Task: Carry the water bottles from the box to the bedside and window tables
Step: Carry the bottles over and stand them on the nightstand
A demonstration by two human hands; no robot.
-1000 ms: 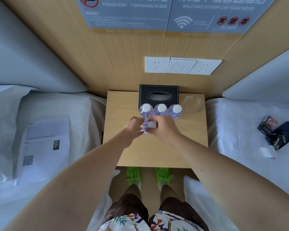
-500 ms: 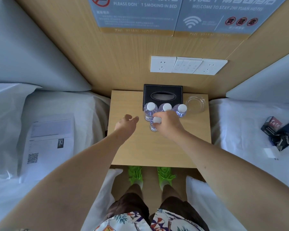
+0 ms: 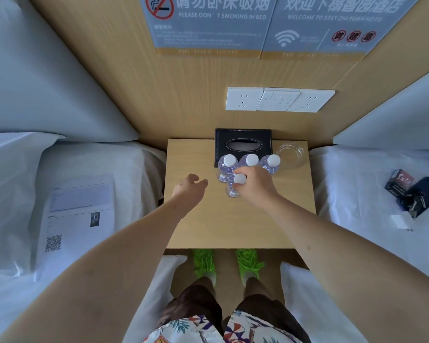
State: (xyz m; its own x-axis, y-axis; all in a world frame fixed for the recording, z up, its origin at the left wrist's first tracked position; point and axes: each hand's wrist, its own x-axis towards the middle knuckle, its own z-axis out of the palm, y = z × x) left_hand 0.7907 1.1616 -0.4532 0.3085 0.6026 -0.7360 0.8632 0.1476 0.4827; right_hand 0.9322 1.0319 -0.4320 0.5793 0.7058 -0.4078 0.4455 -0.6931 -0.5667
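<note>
Three clear water bottles with white caps stand in a row on the wooden bedside table (image 3: 208, 224): a left bottle (image 3: 227, 167), a middle bottle (image 3: 251, 160) and a right bottle (image 3: 272, 162). A fourth bottle (image 3: 236, 185) stands just in front of them. My right hand (image 3: 254, 186) grips this front bottle near its neck. Empty and with loosely curled fingers, my left hand (image 3: 190, 190) hovers over the table a little left of the bottles.
A black tissue box (image 3: 243, 142) sits behind the bottles and a glass ashtray (image 3: 291, 154) at the table's back right. White beds flank the table; a printed sheet (image 3: 77, 214) lies on the left bed, a phone with keys (image 3: 419, 198) on the right.
My left hand let go of the front bottle and drew away to the left. My right hand stays on that bottle, close in front of the row.
</note>
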